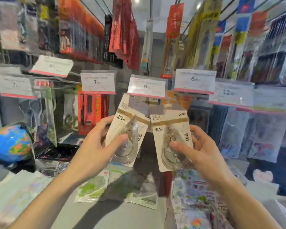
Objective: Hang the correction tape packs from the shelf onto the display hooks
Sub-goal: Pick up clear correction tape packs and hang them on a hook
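I hold two beige correction tape packs marked 40m, one in each hand. My left hand [96, 144] grips the left pack [127, 123], which tilts to the right with its top just under the price tag marked 8 [147, 87]. My right hand [198, 151] grips the right pack [172, 129], held nearly upright beside the first. The hook behind that tag is hidden. More packs with green print [92, 187] lie flat on the shelf [82, 214] below my hands.
Price tags marked 7.90 [97, 82], 6 [194, 80] and 12 [229, 93] hang on neighbouring hooks. A blue globe [12, 142] sits at the left. Red packs [92, 111] hang behind it. Bagged goods fill the right side, and sticker sheets [195, 192] lie below.
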`<action>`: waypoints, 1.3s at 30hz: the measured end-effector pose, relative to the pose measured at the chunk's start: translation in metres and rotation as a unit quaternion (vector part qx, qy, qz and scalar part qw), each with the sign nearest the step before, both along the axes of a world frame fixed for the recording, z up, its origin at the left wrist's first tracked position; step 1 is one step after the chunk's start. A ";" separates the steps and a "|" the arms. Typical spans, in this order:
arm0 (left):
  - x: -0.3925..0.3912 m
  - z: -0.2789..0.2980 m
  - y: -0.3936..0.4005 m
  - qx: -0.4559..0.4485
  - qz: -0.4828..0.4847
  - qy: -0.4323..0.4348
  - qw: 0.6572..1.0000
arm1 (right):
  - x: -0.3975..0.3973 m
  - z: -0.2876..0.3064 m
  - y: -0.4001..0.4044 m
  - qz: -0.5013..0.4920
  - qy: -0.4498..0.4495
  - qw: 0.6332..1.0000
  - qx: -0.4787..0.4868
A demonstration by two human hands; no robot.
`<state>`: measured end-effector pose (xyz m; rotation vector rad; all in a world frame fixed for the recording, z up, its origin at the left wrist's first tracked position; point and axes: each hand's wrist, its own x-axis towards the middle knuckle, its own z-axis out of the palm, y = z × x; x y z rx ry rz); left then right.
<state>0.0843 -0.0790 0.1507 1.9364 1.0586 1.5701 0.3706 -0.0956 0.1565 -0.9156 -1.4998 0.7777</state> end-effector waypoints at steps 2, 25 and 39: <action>-0.005 0.004 -0.004 0.010 0.009 0.005 1.000 | 0.000 0.002 0.003 0.005 -0.008 1.000 0.010; -0.027 0.046 -0.005 0.097 0.019 -0.009 0.995 | -0.042 0.027 0.049 -0.060 -0.057 0.996 0.043; -0.028 0.045 0.000 0.105 0.005 -0.019 0.994 | -0.066 0.023 0.068 -0.108 -0.087 0.985 0.099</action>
